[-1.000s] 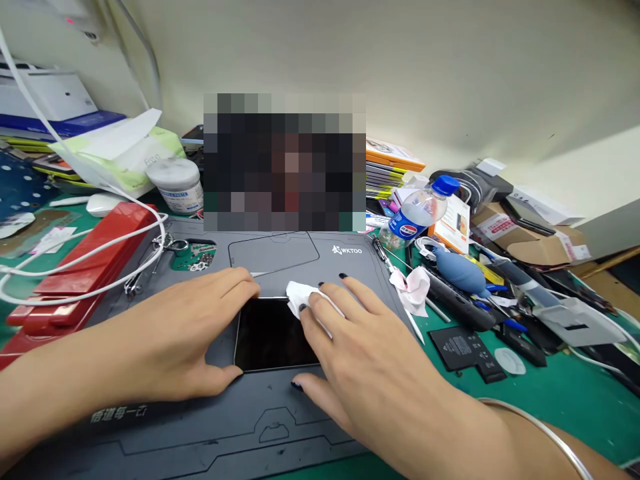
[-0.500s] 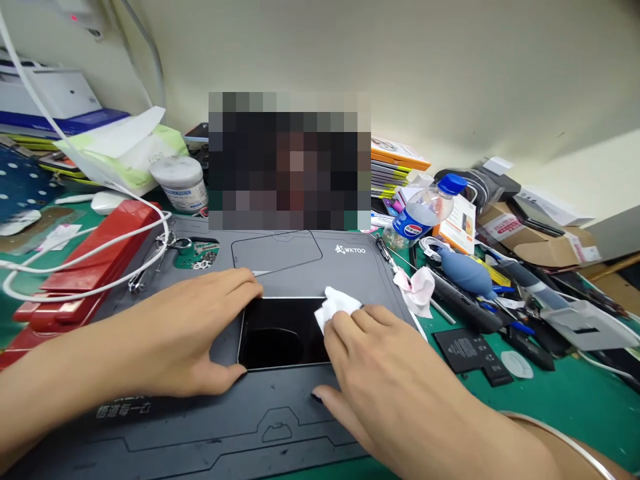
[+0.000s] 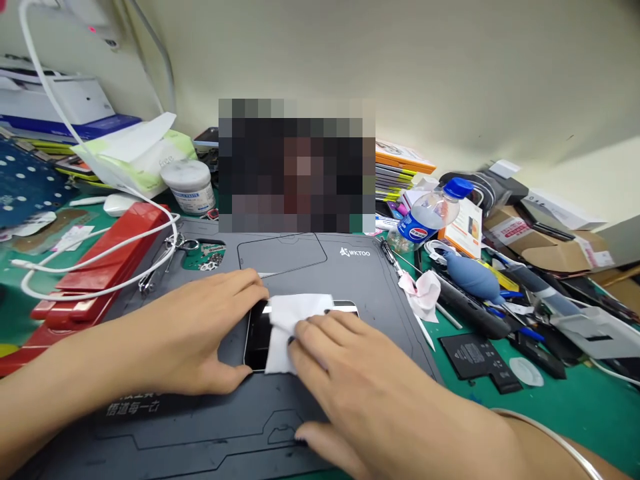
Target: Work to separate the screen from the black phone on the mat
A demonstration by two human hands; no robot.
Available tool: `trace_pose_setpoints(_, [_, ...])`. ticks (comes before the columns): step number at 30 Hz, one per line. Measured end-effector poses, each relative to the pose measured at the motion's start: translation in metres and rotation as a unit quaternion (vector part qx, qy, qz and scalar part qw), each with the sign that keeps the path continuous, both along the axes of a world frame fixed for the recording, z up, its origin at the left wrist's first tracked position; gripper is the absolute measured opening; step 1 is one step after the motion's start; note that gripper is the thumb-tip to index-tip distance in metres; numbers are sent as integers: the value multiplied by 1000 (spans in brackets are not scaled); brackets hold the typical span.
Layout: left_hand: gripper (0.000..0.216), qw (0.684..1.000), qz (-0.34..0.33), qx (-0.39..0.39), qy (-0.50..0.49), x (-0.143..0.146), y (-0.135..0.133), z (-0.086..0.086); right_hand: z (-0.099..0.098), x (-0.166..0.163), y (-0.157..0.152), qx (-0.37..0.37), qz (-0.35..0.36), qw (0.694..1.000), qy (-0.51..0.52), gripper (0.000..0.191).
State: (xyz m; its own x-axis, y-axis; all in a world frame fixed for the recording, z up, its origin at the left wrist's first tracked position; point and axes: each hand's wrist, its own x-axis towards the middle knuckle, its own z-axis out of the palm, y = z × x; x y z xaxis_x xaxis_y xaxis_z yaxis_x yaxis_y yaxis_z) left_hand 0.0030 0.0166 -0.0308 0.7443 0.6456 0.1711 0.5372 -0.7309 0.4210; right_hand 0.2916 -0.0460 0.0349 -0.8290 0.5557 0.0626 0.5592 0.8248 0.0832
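A phone (image 3: 257,343) with a dark, glossy screen lies flat and sideways on the grey work mat (image 3: 240,427). My left hand (image 3: 210,327) grips its left end, fingers on the far edge and thumb on the near edge. Spread across the middle of the screen is a white tissue (image 3: 283,340). My right hand (image 3: 350,373) holds the tissue down under its fingertips, with its thumb apart over the mat. The phone's right part is mostly hidden beneath the tissue and my right hand.
A red tool (image 3: 100,260) with a white cable looped over it lies left. Tweezers (image 3: 167,257) and small screws sit by the mat's far left corner. Rightward are a Pepsi bottle (image 3: 425,217), a crumpled tissue (image 3: 423,293), a blue blower (image 3: 473,275) and a black battery (image 3: 480,360).
My right hand has moved left along the screen. The tissue, bunched near the right part before, now lies spread over the middle. My left hand keeps its grip on the phone.
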Motion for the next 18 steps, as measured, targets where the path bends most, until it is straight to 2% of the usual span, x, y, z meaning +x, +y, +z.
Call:
trace_pose_setpoints(2, [49, 1000, 2, -5, 4, 2, 1, 4, 1, -1, 0, -1, -5, 1000, -3, 49])
trace_pose_setpoints(6, [48, 999, -3, -23, 31, 4, 4, 17, 2, 0, -3, 72, -85, 993, -38, 49])
trace_pose_setpoints(11, [51, 998, 5, -38, 42, 6, 4, 22, 3, -1, -1, -29, 15, 999, 5, 47])
trace_pose_setpoints(15, [57, 998, 16, -37, 50, 7, 3, 19, 4, 0, 2, 53, -49, 997, -17, 47])
trace_pose_setpoints(18, [51, 997, 17, -31, 65, 8, 2, 21, 6, 2, 1, 40, -36, 999, -6, 45])
